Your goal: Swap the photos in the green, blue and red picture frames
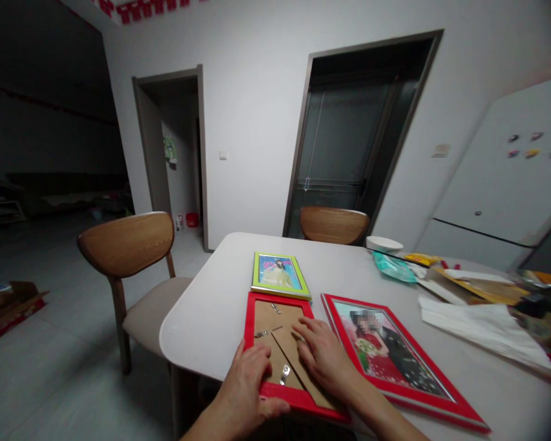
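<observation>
A red picture frame [250, 320] lies face down on the white table, its brown backing board [262, 313] showing with small metal clips [284, 374] and a slanting stand leg [288, 356]. My left hand [242, 383] grips the frame's near left corner, fingers bent over the rim near a clip and thumb along the bottom edge. Across the stand leg and backing rests my right hand [326, 356], fingers apart and holding nothing. Touching the far edge is a small yellow-green frame [258, 269] with a picture. To the right lies a larger red frame [395, 331] with a photo of two people.
White paper [482, 331], a teal packet [393, 267] and a white bowl [384, 244] crowd the table's right side, among other clutter. Wooden chairs stand at the left [128, 242] and far side [334, 224]. An opened cardboard box [21, 306] sits on the floor.
</observation>
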`<move>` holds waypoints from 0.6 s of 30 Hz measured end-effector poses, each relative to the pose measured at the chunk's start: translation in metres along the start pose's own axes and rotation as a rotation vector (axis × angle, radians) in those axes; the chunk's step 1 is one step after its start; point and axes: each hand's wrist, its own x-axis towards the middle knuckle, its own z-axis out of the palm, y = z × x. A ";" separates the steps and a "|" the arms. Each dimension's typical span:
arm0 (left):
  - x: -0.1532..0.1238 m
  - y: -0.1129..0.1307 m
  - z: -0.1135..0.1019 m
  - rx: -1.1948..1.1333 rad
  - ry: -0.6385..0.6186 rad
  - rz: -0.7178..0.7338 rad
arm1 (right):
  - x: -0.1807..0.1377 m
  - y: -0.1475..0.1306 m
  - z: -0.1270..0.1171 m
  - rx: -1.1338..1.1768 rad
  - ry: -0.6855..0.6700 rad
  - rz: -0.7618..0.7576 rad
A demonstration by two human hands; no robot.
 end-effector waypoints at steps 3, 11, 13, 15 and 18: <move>-0.002 0.000 -0.001 -0.019 0.015 0.020 | 0.012 -0.019 0.005 0.107 -0.056 -0.095; -0.003 -0.002 -0.002 -0.044 0.007 0.051 | 0.037 -0.040 0.026 0.128 -0.073 -0.191; -0.003 -0.004 0.000 -0.052 0.014 0.053 | 0.037 -0.038 0.028 0.133 -0.069 -0.201; -0.003 -0.006 0.002 -0.060 0.023 0.057 | 0.035 -0.037 0.028 0.141 -0.065 -0.207; -0.004 -0.006 0.004 -0.082 0.026 0.048 | 0.036 -0.037 0.027 0.162 -0.082 -0.191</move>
